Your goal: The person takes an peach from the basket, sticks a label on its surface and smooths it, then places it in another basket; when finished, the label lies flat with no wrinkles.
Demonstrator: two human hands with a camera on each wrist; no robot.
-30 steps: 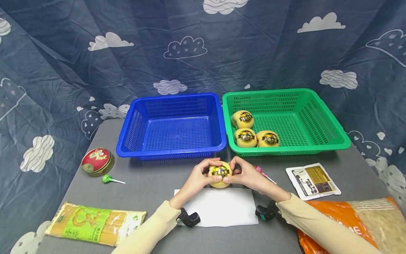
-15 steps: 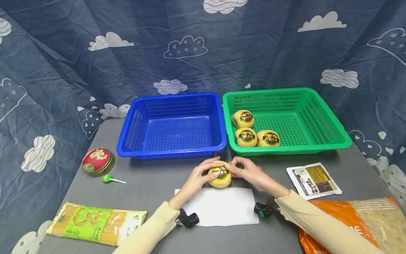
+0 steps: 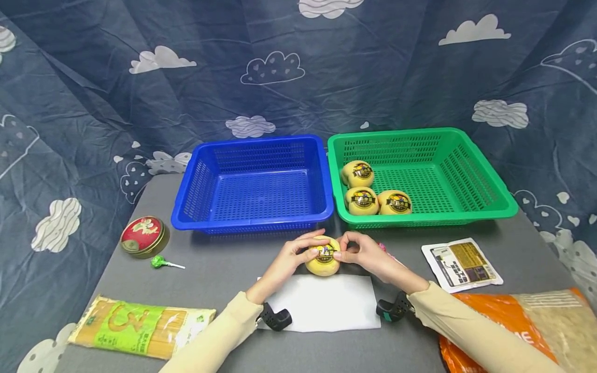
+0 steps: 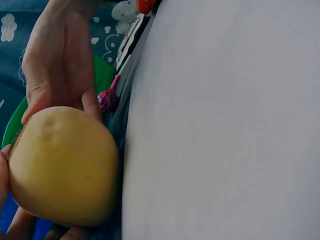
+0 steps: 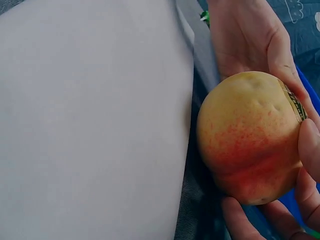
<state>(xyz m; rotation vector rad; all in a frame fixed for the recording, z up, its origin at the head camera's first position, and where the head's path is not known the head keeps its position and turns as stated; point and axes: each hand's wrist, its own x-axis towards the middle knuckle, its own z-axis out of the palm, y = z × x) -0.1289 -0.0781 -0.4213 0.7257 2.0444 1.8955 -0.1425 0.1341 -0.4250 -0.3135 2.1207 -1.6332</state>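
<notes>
A yellow peach [image 3: 322, 267] with a red blush, seen in the right wrist view, is held between both hands just beyond a white sheet [image 3: 322, 305]. My left hand [image 3: 295, 256] grips its left side, thumb on the front and fingers behind. From the right, my right hand [image 3: 367, 256] holds it too, the thumb at the right edge of a black and gold sticker [image 3: 325, 253]. In the left wrist view the peach [image 4: 65, 165] hides most of that sticker. Three more stickered peaches [image 3: 361, 201] sit in the left part of a green basket [image 3: 429, 221].
Beside the green basket stands a blue basket [image 3: 252, 224]. A red tin [image 3: 143, 235], a green lollipop [image 3: 158, 261] and a noodle pack [image 3: 140, 329] lie left. Rightward are a pink lollipop [image 3: 382, 247], a white pouch [image 3: 462, 265] and an orange bag [image 3: 494, 321].
My right thumb first moved up from the sticker's lower part to its upper right, then down to its right edge. The left hand keeps its grip on the peach, almost still.
</notes>
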